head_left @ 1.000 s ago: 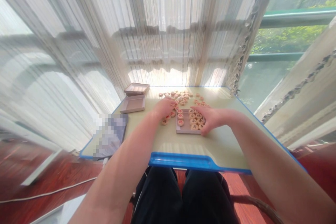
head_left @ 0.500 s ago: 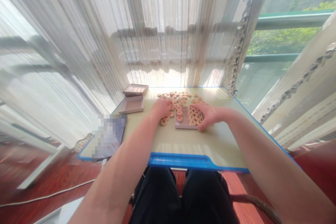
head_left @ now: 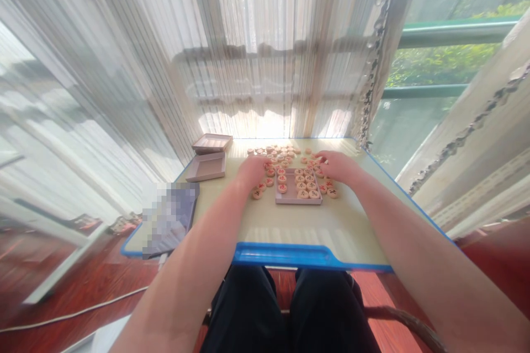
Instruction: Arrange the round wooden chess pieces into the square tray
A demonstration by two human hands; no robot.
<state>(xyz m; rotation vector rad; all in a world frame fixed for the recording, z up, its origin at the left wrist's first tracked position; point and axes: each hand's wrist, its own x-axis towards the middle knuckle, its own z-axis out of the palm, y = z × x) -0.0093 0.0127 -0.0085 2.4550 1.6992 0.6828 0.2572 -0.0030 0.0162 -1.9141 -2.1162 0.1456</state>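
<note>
Round wooden Chinese chess pieces with red or black characters lie about the table. A shallow open box (head_left: 290,200) holds two columns of black-marked pieces (head_left: 302,186) on its right and a column of red-marked pieces (head_left: 282,180) on its left. Left of the box, my left hand (head_left: 252,172) has its fingers closed at a red-marked piece, which is partly hidden. My right hand (head_left: 340,166) is beyond the box's right side, over loose pieces, thumb and fingers apart. A few loose pieces (head_left: 332,193) lie below it.
Two shallow box parts, a lid-like tray (head_left: 207,167) and another tray (head_left: 213,142), lie at the table's back left. A blurred-out dark flat device (head_left: 188,204) with a cable is at the left edge. The table (head_left: 281,226) has a blue rim; curtains hang behind.
My right hand has moved off the box's right side, away from me and to the right, uncovering the black-marked pieces. My left hand has stayed nearly in place.
</note>
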